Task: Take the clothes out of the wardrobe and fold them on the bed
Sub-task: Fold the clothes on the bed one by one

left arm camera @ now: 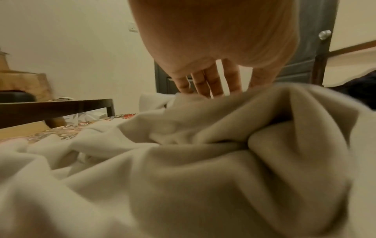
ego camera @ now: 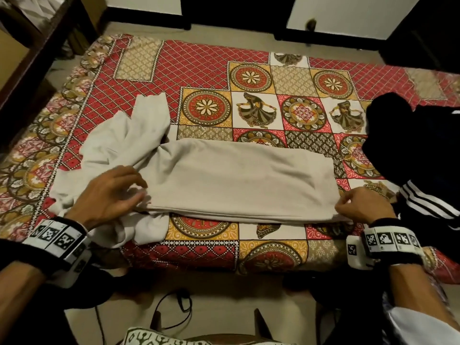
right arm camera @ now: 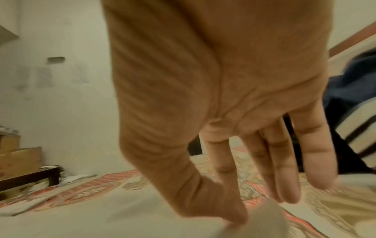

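A light beige sweatshirt (ego camera: 236, 180) lies across the patterned bedspread (ego camera: 199, 66), its body folded into a long flat band with sleeves bunched at the left end. My left hand (ego camera: 139, 188) is spread over that bunched end, and the left wrist view shows its straight fingers (left arm camera: 207, 83) touching the rumpled cloth (left arm camera: 203, 161). My right hand (ego camera: 348, 202) sits at the band's near right corner. In the right wrist view its fingers (right arm camera: 284, 169) are straight while the thumb (right arm camera: 236, 215) rests on the beige cloth (right arm camera: 101, 217).
A black garment with white stripes (ego camera: 423, 158) is heaped on the bed just right of my right hand. Dark wooden furniture (ego camera: 37, 58) stands left of the bed. A black cable (ego camera: 174, 312) lies on the floor near me. A grey door (left arm camera: 317, 48) is behind.
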### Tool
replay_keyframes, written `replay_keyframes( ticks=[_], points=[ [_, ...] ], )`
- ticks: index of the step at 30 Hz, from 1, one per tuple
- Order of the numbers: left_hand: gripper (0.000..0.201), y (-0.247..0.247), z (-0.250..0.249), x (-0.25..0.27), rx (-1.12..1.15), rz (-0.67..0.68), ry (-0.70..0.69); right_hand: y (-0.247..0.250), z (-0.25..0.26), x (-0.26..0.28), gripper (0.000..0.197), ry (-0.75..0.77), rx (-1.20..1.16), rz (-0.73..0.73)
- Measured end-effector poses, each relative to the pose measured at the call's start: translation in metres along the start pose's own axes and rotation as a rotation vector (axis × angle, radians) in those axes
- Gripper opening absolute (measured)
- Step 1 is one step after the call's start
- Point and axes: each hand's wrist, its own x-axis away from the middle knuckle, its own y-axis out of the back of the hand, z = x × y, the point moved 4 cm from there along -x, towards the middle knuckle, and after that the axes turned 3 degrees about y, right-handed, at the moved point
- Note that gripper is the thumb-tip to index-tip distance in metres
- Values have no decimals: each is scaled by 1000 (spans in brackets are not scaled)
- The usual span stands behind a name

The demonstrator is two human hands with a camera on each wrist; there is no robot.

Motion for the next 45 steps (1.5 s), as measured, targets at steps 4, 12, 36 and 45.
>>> replay_keyframes(
  ticks=[4,12,36,45],
  points=[
    [25,44,29,0,-9,-287,311,20,91,45,6,223,-170,-164],
    [61,35,119,34,-121,353,893,-37,352,64,30,635,-787,174],
    [46,65,99,15,889,-97,1000,-82,441,218,19,1156,-984,598],
    [13,38,89,16,392,64,835,-93,443,219,10,1119,-1122,567]
  ],
)
